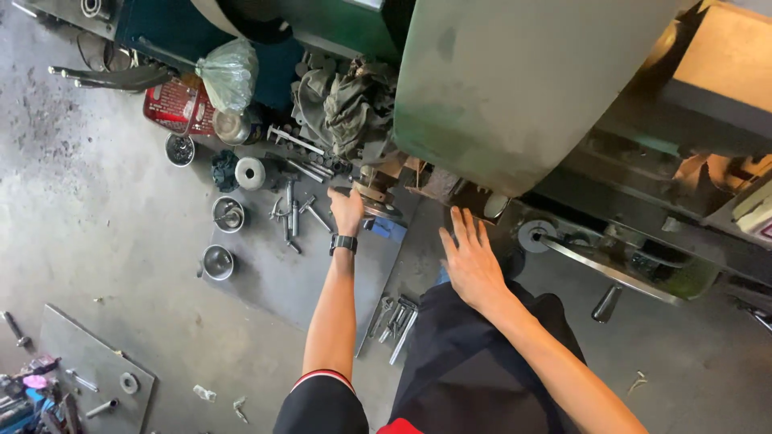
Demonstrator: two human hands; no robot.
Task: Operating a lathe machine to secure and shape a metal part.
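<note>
The left hand (346, 210) closes on a round metal fitting (375, 207) at the base of the large green machine housing (515, 88). The right hand (470, 261) hovers open beside it. Loose bolts (293, 213) lie unused left of the housing.

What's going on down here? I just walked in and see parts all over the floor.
A person crouches beside a big green machine. Their left hand, with a black watch at the wrist, reaches to a round metal part at its base. The right hand hovers open, fingers spread. Metal bowls, bolts and wrenches lie on the concrete.
</note>
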